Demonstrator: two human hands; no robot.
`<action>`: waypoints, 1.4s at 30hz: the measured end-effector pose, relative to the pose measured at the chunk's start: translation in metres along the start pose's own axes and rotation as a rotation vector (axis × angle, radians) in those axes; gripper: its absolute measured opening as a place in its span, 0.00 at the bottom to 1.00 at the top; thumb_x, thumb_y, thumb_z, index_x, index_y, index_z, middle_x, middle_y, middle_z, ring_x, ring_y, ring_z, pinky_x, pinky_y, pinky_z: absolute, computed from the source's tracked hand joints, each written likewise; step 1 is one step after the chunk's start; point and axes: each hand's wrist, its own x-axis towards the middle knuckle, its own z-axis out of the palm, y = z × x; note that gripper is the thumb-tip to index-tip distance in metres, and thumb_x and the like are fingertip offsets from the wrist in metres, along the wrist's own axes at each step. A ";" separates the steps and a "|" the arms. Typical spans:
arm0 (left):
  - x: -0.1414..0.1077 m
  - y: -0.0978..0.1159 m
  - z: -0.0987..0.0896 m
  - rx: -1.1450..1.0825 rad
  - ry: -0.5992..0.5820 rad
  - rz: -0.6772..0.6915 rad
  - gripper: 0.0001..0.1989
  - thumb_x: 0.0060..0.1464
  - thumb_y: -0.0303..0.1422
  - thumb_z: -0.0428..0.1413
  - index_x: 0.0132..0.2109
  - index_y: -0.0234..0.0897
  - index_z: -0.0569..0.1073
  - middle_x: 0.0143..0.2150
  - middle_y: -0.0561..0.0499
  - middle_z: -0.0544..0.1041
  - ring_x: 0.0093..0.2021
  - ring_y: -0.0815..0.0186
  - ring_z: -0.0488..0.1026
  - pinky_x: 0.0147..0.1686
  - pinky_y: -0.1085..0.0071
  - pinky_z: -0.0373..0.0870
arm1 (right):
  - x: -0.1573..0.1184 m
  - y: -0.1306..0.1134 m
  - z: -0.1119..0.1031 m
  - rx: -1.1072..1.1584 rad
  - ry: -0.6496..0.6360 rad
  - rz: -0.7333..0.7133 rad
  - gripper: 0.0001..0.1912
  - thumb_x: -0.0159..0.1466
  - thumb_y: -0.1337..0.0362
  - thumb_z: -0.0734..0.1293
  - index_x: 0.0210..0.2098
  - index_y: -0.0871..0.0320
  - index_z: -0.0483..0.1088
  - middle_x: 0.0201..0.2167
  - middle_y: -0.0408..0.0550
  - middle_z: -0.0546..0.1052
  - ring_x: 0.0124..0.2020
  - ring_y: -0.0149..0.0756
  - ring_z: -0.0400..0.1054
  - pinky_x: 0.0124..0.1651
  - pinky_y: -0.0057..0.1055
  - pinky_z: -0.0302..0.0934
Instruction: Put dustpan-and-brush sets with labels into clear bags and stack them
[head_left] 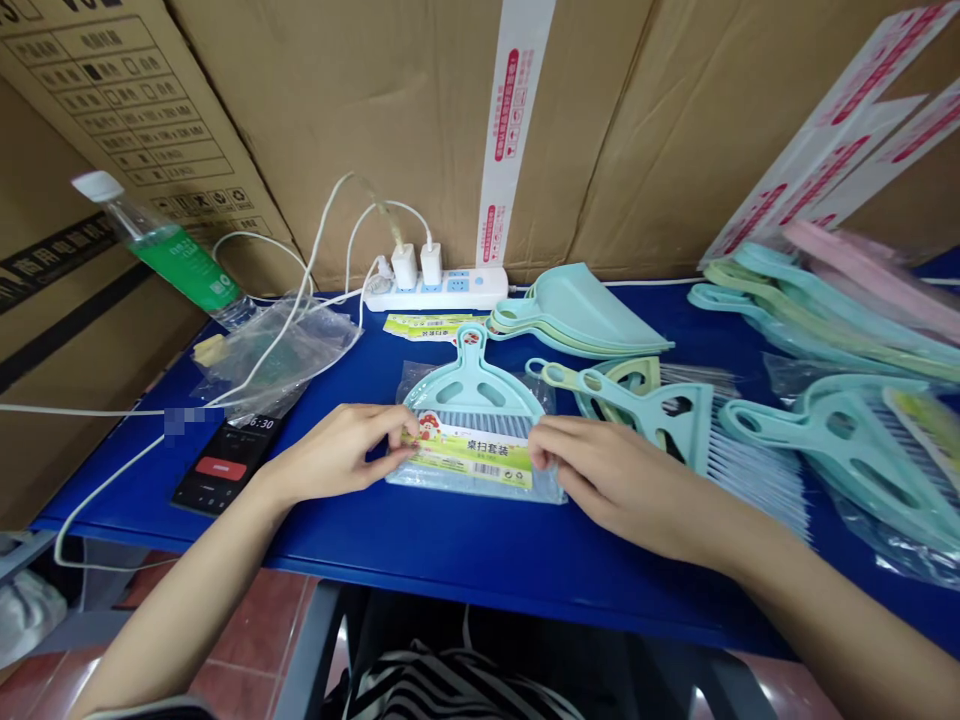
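A light-blue dustpan and brush set lies flat on the blue table, its handle pointing away from me and clear plastic beneath and around it. Across its brush rests a printed label card with a red mushroom picture. My left hand pinches the card's left end between thumb and fingers. At the card's right end, my right hand is closed, its fingertips partly hidden behind the knuckles. Just beyond my right hand are several loose small brushes, blue and green. More label cards lie behind the set.
Stacked dustpans sit at the back, and packed sets pile up at right. A power strip with white cables stands against cardboard boxes. To the left are a phone, plastic bags and a tilted bottle.
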 end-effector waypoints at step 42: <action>0.003 0.008 0.016 -0.139 0.048 -0.163 0.07 0.49 0.23 0.45 0.30 0.40 0.58 0.22 0.61 0.56 0.22 0.74 0.53 0.23 0.77 0.51 | 0.006 0.010 0.010 0.264 0.000 0.129 0.08 0.58 0.72 0.56 0.32 0.51 0.55 0.18 0.32 0.50 0.19 0.31 0.47 0.23 0.30 0.45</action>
